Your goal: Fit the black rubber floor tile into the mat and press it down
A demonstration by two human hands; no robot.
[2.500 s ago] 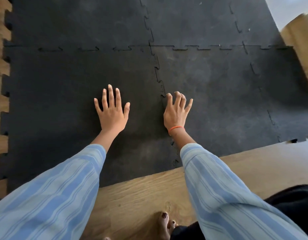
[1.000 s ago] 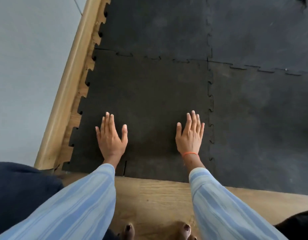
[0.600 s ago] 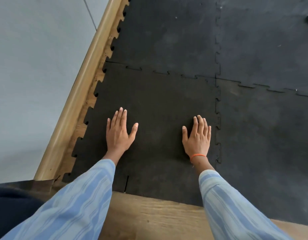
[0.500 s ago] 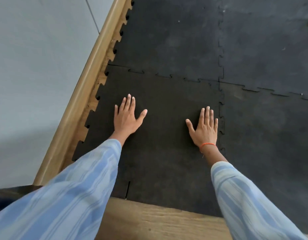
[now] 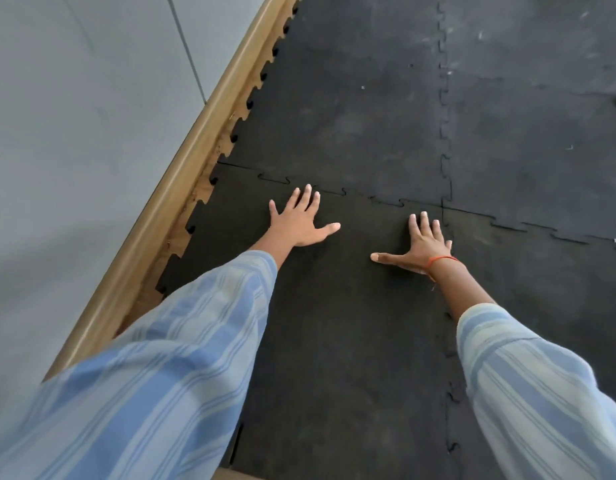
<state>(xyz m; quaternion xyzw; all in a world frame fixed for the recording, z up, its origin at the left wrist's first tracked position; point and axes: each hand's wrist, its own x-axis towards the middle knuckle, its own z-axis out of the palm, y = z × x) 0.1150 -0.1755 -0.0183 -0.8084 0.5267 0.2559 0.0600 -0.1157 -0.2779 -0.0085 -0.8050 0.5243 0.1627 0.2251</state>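
Observation:
The black rubber floor tile [image 5: 348,306] lies flat in the mat [image 5: 351,109], its toothed edges meshed with the tiles beyond and to the right. My left hand [image 5: 299,220] rests palm down with fingers spread near the tile's far edge, fingertips at the far seam. My right hand [image 5: 420,245], with an orange band at the wrist, lies flat at the tile's far right corner, close to the right seam. Neither hand holds anything. My striped blue sleeves cover the tile's near part.
A wooden skirting strip [image 5: 181,188] runs diagonally along the mat's left side, against a grey wall [image 5: 74,133]. The tile's left teeth [image 5: 192,216] stick out over a narrow gap of wooden floor. More black tiles [image 5: 542,140] stretch ahead and to the right.
Both hands have slid forward across the tile, from its near half to its far edge. My view has leaned forward with them, and the wooden floor at the near side has dropped almost out of view.

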